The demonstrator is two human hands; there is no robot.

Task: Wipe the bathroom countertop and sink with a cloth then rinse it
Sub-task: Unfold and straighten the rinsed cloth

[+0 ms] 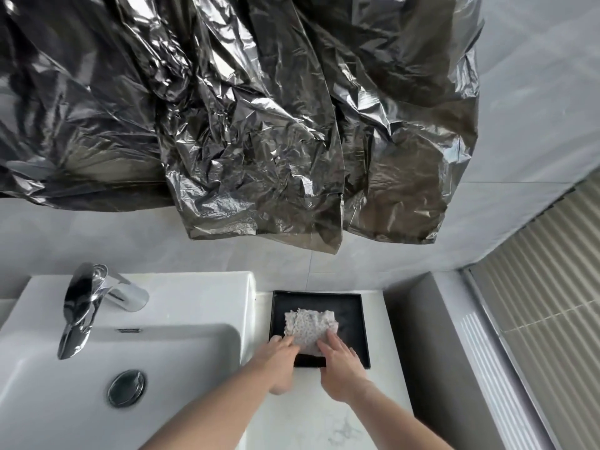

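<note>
two hands on a folded cloth in a black tray at the worktop's back edge.

the spotted cloth (309, 331) lies inside the tray (349, 311), toward its left and near side, on the white marble countertop (328, 423) just right of the sink (181, 362). the left hand (281, 358) reaches over the tray's near left corner, its fingertips (289, 342) touching the cloth's left edge; whether they pinch it or only press cannot be told. the right hand (341, 365) lies with straight, spread fingers (331, 341) flat on the cloth's near right corner. a chrome faucet (87, 306) stands on the sink's back rim, the drain (126, 388) below it. crumpled black plastic sheeting (243, 108) hangs on the wall above.
</note>
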